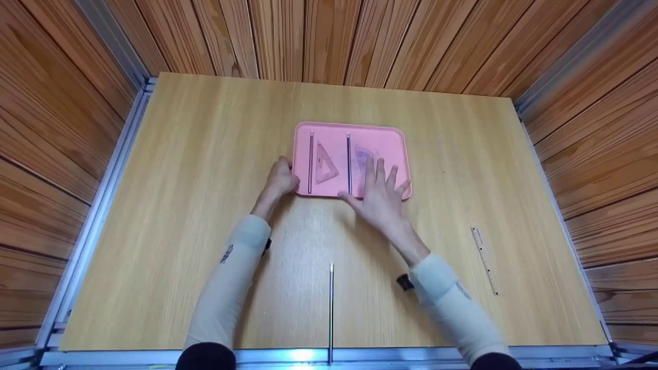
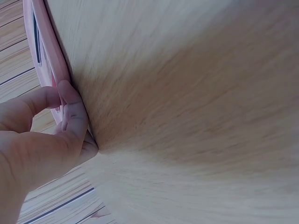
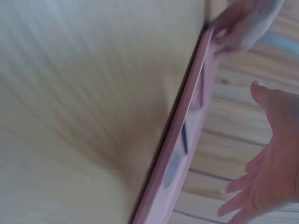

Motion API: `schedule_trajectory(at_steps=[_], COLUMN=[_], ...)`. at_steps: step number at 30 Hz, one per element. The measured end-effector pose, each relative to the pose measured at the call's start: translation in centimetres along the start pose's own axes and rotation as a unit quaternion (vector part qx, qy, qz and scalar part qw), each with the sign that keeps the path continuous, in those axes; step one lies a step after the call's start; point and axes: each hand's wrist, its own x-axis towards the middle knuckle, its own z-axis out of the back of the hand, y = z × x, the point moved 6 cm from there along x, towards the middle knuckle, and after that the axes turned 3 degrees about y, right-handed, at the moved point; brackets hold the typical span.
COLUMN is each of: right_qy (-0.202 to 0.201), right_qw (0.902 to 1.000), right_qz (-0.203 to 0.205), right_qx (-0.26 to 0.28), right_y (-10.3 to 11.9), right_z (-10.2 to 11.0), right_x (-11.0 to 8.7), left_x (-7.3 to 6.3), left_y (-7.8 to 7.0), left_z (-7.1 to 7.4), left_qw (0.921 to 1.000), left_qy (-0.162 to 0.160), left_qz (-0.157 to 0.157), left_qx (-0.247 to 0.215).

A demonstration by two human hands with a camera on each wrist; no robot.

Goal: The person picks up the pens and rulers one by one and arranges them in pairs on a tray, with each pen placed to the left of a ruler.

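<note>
A pink tray [image 1: 329, 132] lies on the table. My left hand [image 1: 280, 177] grips its left rim near the front corner; in the left wrist view the thumb and curled fingers [image 2: 74, 116] pinch the rim. My right hand [image 1: 383, 200], fingers spread and straight, hovers over the tray's front right part; a gap shows in the right wrist view. Inside the tray lie a dark pencil [image 1: 310, 164] at the left, a clear pinkish set square [image 1: 321, 154] beside it, another dark pencil [image 1: 349, 162], and a clear bluish drawing piece [image 1: 363, 154] partly hidden by the right fingers.
A third pencil [image 1: 331, 308] lies between my forearms and reaches over the table's front edge. A narrow ruler [image 1: 484, 261] rests to the right on the table [image 1: 216, 133]. Wooden plank walls [image 1: 329, 41] and metal rails [image 1: 103, 216] enclose the table.
</note>
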Motion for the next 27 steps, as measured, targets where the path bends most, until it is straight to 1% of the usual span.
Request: schedule_trajectory(at_steps=[2,5,10,13,16,20,24,27], right_qy=[0.008,0.017,0.034,0.045,0.056,0.088,0.126,0.15], right_qw=[1.0,0.9998,0.9986,0.9964,0.9915,0.983,0.9785,0.9754], right_qz=[0.003,0.009,0.027,0.051,0.084,0.115,0.131,0.144], right_qx=[-0.001,-0.009,-0.029,-0.051,-0.082,-0.112,-0.099,-0.073], right_y=[0.5,1.4,3.0,4.1,5.1,5.9,6.3,6.5], right_z=[-0.4,-0.9,-1.9,-2.7,-3.7,-4.9,-6.0,-6.8], right_x=[-1.7,-3.8,-6.8,-8.6,-10.2,-11.7,-12.5,-12.7], left_x=[0.1,0.1,0.2,0.2,0.1,0.0,0.0,0.0], left_y=[-0.3,-0.6,-0.7,-0.7,-0.5,-0.3,-0.1,0.1], left_z=[0.2,0.6,0.6,0.4,0.2,0.1,0.1,0.0], left_qw=[0.9999,0.9997,0.9997,0.9997,0.9998,0.9999,0.9999,1.0], left_qy=[-0.005,-0.01,-0.009,-0.008,-0.008,-0.007,-0.008,-0.004], left_qz=[-0.009,-0.015,-0.014,-0.015,-0.014,-0.011,-0.008,-0.006], left_qx=[0.007,0.016,0.016,0.014,0.01,0.005,0.004,0.005])
